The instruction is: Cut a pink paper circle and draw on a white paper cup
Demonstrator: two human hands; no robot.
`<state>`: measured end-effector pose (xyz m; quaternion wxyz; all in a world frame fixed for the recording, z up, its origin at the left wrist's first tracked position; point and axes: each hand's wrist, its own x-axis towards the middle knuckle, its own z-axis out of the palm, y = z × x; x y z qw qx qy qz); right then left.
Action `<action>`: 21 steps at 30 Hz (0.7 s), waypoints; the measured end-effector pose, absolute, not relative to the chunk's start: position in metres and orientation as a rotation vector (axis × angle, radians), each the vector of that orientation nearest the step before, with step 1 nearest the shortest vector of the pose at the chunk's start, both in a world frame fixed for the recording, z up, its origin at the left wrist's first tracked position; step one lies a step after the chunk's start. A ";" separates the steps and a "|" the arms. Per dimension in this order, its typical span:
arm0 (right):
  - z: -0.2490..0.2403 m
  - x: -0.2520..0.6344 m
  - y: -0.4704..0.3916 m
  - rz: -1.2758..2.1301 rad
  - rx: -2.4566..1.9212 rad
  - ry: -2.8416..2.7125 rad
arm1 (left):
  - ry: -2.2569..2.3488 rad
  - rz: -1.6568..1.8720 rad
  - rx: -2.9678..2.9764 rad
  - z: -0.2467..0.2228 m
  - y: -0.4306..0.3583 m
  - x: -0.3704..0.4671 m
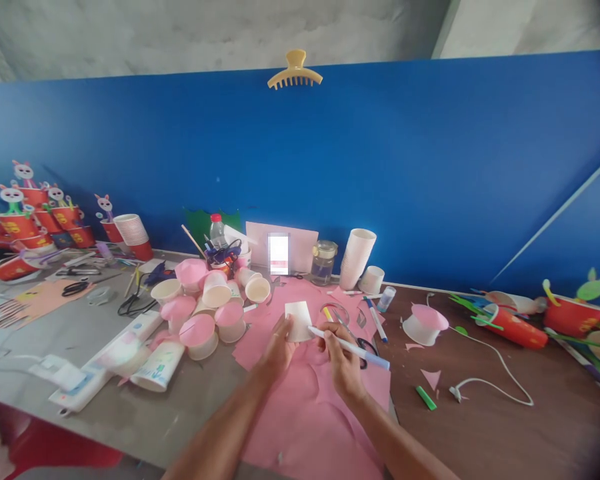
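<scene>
My left hand (281, 341) is closed around a small white piece that looks like a paper cup (299, 320), held over pink paper (300, 413). In my right hand (344, 357) is a white marker with a pale blue end (363, 351). Its tip is at the cup's right side; whether it touches the surface I cannot tell. Black-handled scissors (364, 352) lie partly behind my right hand. Just beyond it are a yellow marker (327, 315) and a blue-capped marker (375, 319).
Paper cups topped with pink paper (199, 335) crowd the left, near a power strip (110, 360). Behind stand a glass jar (324, 263), stacked cups (357, 259) and a pink board (256, 247). A white cable (505, 367) and green piece (426, 398) lie right.
</scene>
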<state>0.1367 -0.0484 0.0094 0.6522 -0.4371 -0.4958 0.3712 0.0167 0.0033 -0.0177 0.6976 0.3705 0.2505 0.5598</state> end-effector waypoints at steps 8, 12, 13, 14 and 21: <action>0.005 0.137 -0.046 0.799 -0.991 -1.162 | 0.556 1.233 0.812 -0.017 0.002 0.017; 0.002 0.136 -0.047 0.798 -0.971 -1.195 | 0.558 1.221 0.833 -0.015 0.001 0.016; 0.002 0.136 -0.048 0.802 -0.968 -1.206 | 0.555 1.209 0.835 -0.014 0.000 0.016; 0.002 0.136 -0.049 0.808 -0.966 -1.213 | 0.553 1.196 0.838 -0.013 0.000 0.016; 0.008 0.135 -0.050 0.799 -0.983 -1.144 | 0.565 1.247 0.789 -0.014 0.001 0.018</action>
